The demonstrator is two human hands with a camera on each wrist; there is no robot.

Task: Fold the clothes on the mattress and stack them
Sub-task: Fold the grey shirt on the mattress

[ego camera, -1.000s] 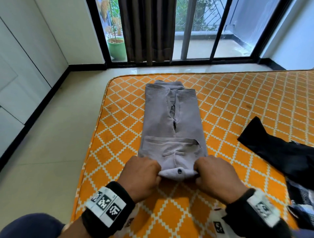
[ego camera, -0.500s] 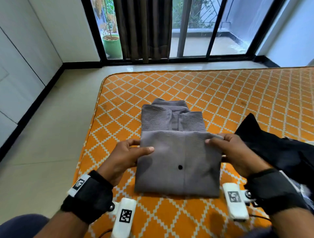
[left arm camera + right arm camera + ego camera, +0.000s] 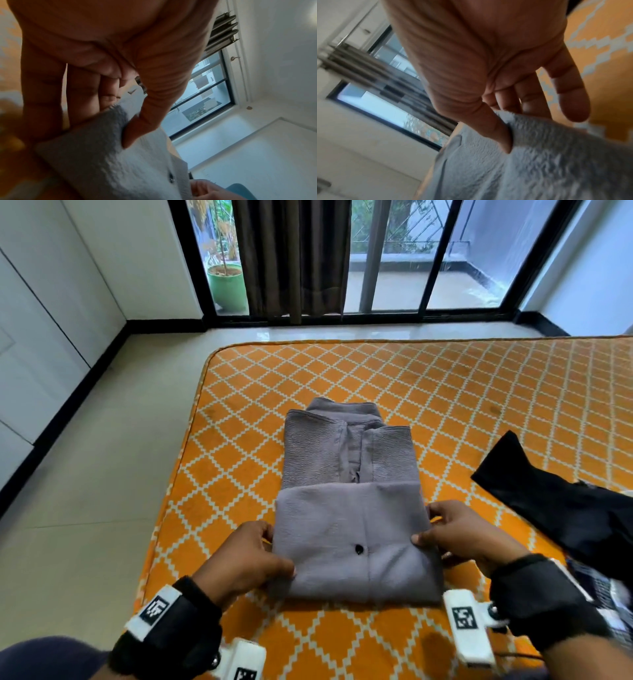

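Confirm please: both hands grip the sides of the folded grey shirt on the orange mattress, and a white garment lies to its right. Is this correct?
Not quite: the garment to the right is black, not white, as the head view shows. The rest holds: the left hand and the right hand grip the sides of the folded grey shirt on the orange mattress.

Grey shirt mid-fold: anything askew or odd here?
Slightly. The grey shirt, pinched at its sides by the left hand and right hand, has its folded-over flap sitting wider than the layers beneath. Its far edges look uneven. No damage shows.
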